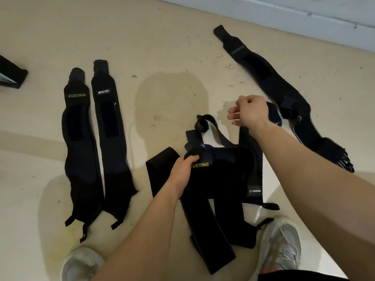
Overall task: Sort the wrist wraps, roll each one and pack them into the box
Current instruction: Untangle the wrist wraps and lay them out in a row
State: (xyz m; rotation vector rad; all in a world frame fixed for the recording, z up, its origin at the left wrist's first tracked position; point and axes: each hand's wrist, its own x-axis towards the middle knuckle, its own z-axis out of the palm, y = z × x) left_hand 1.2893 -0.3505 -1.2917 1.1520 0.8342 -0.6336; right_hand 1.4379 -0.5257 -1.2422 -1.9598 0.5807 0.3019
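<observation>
Black wrist wraps lie on a beige floor. Two are laid out straight at the left: one marked XUEYING (80,151) and one marked MCYO (112,147). Another long wrap (284,94) stretches along the right. A tangled pile of wraps (223,179) sits in front of me. My left hand (182,173) grips the end of a XUEYING wrap in that pile. Above the pile's far right part, my right hand (249,110) is raised with its fingers curled; whether it pinches anything is unclear.
A dark box corner (12,76) shows at the far left edge. My two light sneakers (83,262) (280,244) stand at the bottom, the right one touching the pile. A white wall base (304,19) runs along the top right. Small debris dots the floor.
</observation>
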